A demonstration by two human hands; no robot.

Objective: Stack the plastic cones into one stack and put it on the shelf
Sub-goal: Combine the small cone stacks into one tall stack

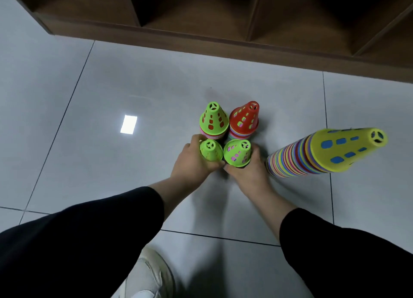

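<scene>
Four short stacks of perforated plastic cones stand close together on the tiled floor. At the back are a green-topped stack [214, 119] and a red-topped stack [244, 119]. In front of them my left hand [195, 161] wraps the near-left green-topped stack [210, 150], and my right hand [250, 170] wraps the near-right green-topped stack [237, 152]. Both front stacks' lower parts are hidden by my fingers. A tall many-coloured stack with a yellow cone on top [330, 152] stands to the right. The brown wooden shelf [201, 33] runs along the far side, its compartments dark.
Grey floor tiles with dark grout lines spread all round, with a bright light reflection [129, 124] to the left. My white shoe [145, 275] shows at the bottom. Black sleeves cover both forearms.
</scene>
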